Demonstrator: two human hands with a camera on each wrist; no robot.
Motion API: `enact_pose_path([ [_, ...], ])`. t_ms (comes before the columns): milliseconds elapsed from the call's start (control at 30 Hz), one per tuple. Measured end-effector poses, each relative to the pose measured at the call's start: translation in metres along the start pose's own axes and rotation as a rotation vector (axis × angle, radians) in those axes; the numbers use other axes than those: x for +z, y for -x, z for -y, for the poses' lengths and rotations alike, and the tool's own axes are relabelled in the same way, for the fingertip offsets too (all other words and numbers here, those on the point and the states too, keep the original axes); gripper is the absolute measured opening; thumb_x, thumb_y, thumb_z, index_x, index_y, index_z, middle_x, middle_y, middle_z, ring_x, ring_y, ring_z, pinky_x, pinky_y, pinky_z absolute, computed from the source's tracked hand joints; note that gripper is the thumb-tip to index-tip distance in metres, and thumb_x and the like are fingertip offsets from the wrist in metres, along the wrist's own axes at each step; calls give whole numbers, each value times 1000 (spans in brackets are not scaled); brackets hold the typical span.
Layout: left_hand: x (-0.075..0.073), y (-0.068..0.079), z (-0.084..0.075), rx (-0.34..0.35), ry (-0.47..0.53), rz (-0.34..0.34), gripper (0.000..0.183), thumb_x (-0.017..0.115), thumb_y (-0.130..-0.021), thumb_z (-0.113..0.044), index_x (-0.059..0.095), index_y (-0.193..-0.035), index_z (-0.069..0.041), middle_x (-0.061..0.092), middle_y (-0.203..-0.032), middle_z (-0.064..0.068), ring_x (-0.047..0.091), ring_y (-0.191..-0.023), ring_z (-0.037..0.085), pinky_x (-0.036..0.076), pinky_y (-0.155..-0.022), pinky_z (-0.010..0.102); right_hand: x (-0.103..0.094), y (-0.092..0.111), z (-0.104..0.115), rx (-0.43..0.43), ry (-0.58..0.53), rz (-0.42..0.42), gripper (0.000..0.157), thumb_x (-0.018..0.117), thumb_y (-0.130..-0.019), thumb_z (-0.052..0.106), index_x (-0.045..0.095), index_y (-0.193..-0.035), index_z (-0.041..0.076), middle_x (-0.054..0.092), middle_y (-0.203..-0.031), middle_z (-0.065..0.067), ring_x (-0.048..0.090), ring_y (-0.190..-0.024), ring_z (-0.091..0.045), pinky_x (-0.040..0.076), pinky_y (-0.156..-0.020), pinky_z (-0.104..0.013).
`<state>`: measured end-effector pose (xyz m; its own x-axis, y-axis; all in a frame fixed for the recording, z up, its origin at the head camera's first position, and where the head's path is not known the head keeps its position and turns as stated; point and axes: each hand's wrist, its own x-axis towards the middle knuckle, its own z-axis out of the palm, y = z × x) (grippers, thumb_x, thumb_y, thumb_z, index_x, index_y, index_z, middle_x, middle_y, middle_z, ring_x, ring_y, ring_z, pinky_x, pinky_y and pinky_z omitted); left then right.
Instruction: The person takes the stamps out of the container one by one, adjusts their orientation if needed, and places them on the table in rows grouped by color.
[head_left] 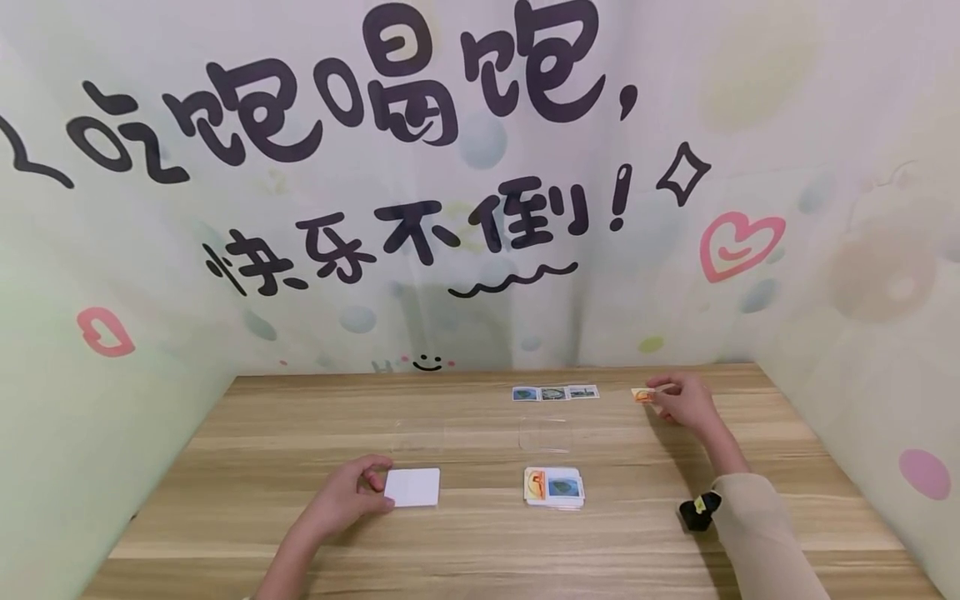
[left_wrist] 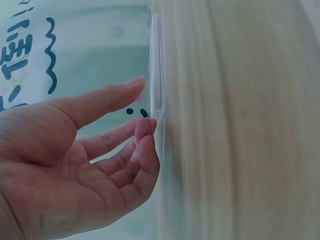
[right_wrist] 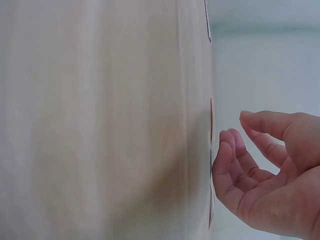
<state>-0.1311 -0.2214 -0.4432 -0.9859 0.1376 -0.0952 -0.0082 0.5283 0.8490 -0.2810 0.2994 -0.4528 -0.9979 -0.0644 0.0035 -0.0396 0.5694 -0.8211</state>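
Note:
My left hand [head_left: 348,493] is at the left side of a stack of blank white cards [head_left: 412,487], fingertips right at its edge. In the left wrist view, the thumb stands apart from the bent fingers [left_wrist: 142,160], and the stack [left_wrist: 157,65] shows edge-on. At the back right, my right hand [head_left: 684,402] reaches over a small orange picture card [head_left: 642,395], partly hidden under the fingers. The right wrist view shows the orange card [right_wrist: 212,120] edge-on, flat on the table, with a gap between thumb and fingers [right_wrist: 225,172].
Three small picture cards [head_left: 554,393] lie in a row near the back wall. A white card stack [head_left: 555,497] with orange and blue pictures on top sits right of centre. Behind the two stacks lie a clear plastic piece [head_left: 546,434] and a fainter one [head_left: 420,436].

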Motion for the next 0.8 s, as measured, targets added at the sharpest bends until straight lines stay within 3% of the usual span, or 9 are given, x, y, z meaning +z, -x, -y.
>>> enact_pose_path([
  [233, 2, 2, -6, -2, -21, -25, 57, 84, -82, 3, 61, -133, 13, 62, -94, 10, 53, -72, 19, 42, -59, 23, 3, 8, 9, -12, 3, 5, 33, 62, -103, 6, 61, -127, -17, 71, -104, -33, 65, -67, -18, 54, -58, -30],
  [533, 6, 1, -7, 32, -5, -18, 59, 84, -82, 0, 59, -134, 14, 64, -97, 11, 54, -75, 18, 45, -62, 23, 7, 19, 18, -55, -21, 33, 31, 62, -102, 1, 59, -124, -19, 69, -97, -30, 63, -67, -18, 53, -58, -29],
  [800, 9, -2, -8, 61, 11, -13, 59, 83, -82, 0, 59, -134, 14, 66, -99, 13, 55, -73, 18, 46, -60, 22, 10, 27, 24, -32, -8, 33, 30, 63, -103, 4, 59, -125, -16, 66, -105, -32, 65, -72, -20, 55, -61, -30],
])
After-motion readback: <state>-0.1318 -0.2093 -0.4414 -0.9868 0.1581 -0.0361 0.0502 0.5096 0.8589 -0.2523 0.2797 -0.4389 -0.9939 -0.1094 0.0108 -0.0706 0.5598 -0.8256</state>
